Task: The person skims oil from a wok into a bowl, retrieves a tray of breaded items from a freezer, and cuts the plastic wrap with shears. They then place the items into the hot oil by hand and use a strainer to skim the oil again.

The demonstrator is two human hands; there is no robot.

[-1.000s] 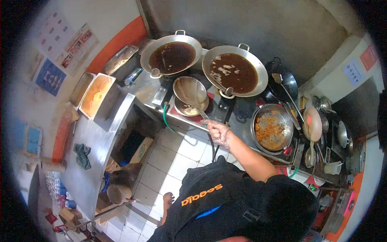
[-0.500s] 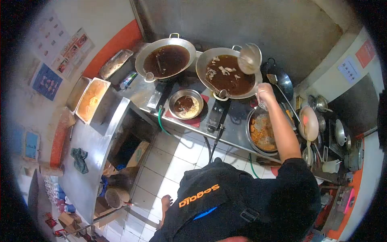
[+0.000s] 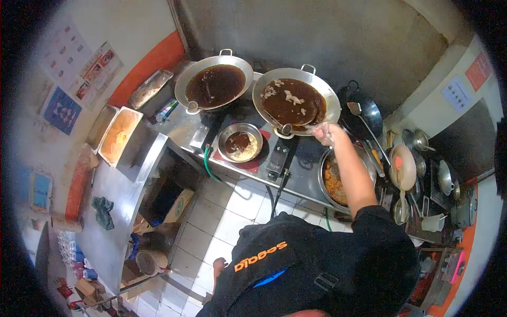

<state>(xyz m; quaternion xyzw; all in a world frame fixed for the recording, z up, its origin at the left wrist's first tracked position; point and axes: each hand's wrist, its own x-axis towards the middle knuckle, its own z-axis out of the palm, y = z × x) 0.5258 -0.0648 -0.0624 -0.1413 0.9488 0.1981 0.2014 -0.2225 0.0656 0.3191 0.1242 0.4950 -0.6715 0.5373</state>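
Observation:
My right hand [image 3: 323,131] reaches out over the stove and grips the handle of a metal ladle [image 3: 309,116]. The ladle's bowl dips into the dark brown liquid of the right wok [image 3: 331,103], near its front right side. Pale pieces float in that liquid. A second wok [image 3: 182,79] of dark liquid stands to the left. In front of the woks, a small metal bowl [image 3: 227,134] with brown and pale contents rests on a red mat. My left hand is out of sight.
A round pan of orange fried pieces [image 3: 331,179] lies under my forearm. A black wok with a spatula [image 3: 369,111] and several ladles and lids [image 3: 404,166] crowd the right. A tray of yellow batter [image 3: 119,129] and a cloth [image 3: 103,211] sit on the left steel counter.
My right hand carried the ladle from the small bowl at the left up over the right wok, then lowered it into the wok's liquid.

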